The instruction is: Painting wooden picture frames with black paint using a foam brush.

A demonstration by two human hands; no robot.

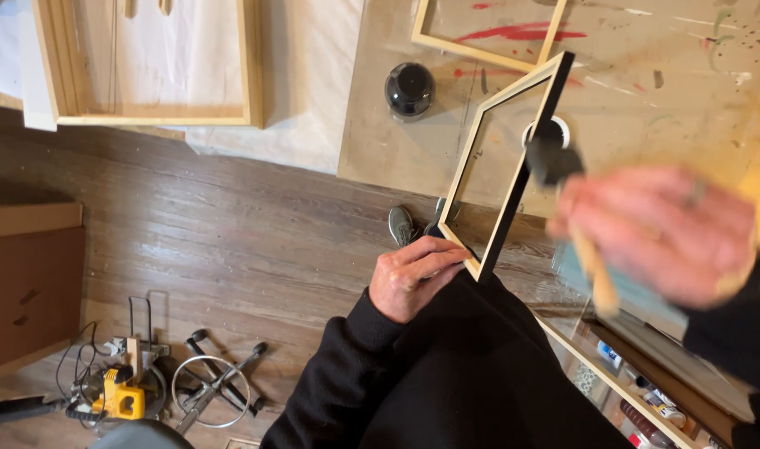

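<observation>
Black wet edge on the wooden frame [505, 166] I pinch by its corner in left hand [413, 278], right hand [658, 233] closed on foam brush [554, 162]: a slip smears paint.

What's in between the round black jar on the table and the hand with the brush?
The wooden frame with its black-painted edge stands between the black jar and the right hand holding the foam brush. The head view shows it, gripped by the left hand.

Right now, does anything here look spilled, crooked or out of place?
Mostly paint mess: red smears and specks mark the brown board under the work. The wooden frame is tilted only because the left hand props it while the right hand holds a brush against its black edge. Nothing looks broken.
</observation>
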